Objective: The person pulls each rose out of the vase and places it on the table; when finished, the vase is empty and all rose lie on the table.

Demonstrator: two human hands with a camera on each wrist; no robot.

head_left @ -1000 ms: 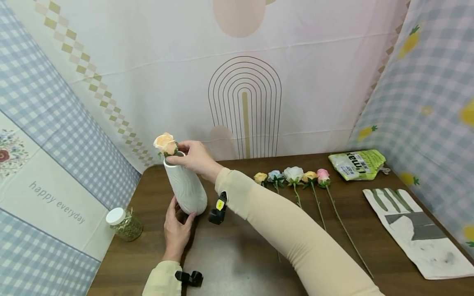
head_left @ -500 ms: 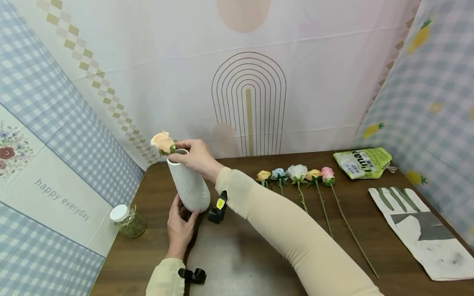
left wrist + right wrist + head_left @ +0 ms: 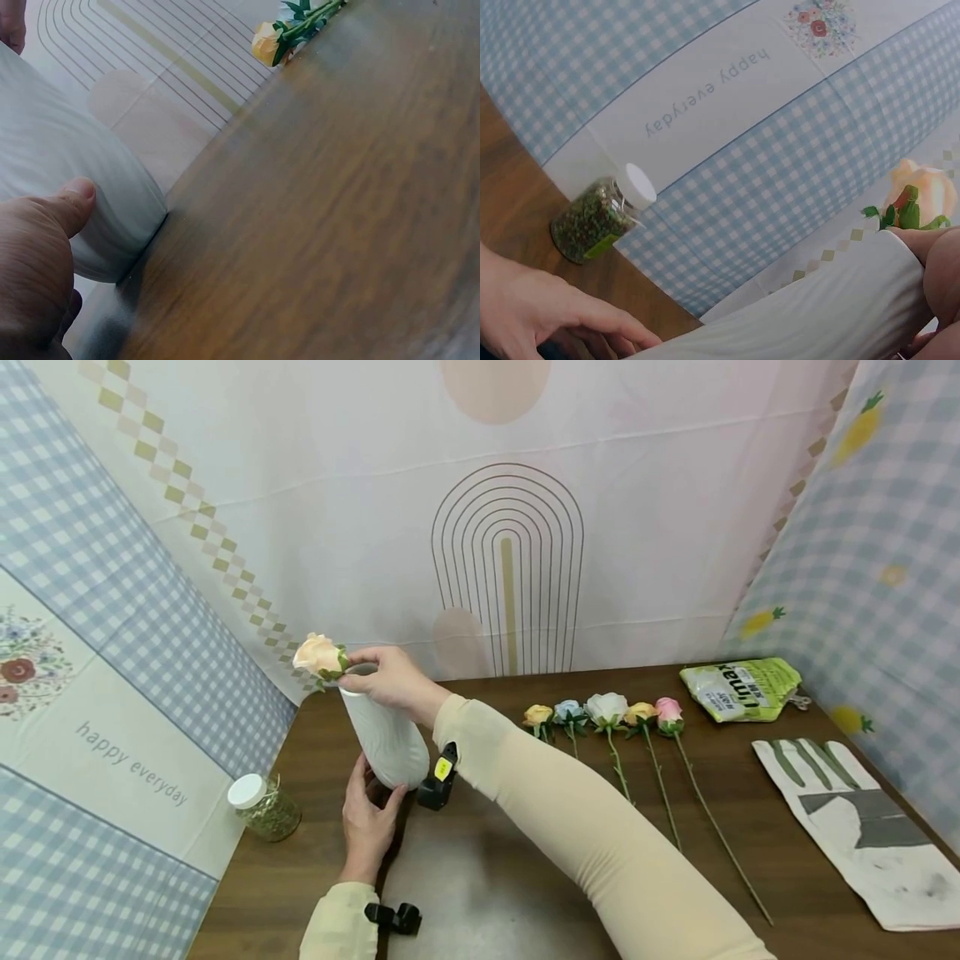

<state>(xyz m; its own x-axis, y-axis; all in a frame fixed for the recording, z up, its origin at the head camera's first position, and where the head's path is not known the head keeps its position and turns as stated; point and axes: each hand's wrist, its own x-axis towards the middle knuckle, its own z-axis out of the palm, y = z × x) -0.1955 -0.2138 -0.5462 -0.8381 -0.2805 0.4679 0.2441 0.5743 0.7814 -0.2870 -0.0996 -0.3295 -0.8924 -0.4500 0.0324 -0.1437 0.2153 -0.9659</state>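
Note:
A white ribbed vase [image 3: 386, 735] stands on the table's left side. Around its base my left hand [image 3: 367, 827] curves, the thumb on the near side; in the left wrist view the thumb [image 3: 75, 199] lies against the vase wall. At the mouth, my right hand [image 3: 397, 681] pinches a peach rose [image 3: 318, 656] just below its bloom. The bloom leans out over the left of the rim, and its stem is hidden by the vase and fingers. In the right wrist view the rose [image 3: 922, 195] shows beyond the rim.
Left of the vase stands a white-lidded jar of dried herbs [image 3: 266, 810]. Several roses, including a white one [image 3: 606, 710] and a pink one [image 3: 669, 712], lie in a row to the right. Beyond are a green bag [image 3: 742, 691] and a white-grey glove [image 3: 855, 827].
The peach rose's bloom has shifted left and tips further outward over the rim. My left hand keeps its place at the vase base. The whole view has shifted slightly.

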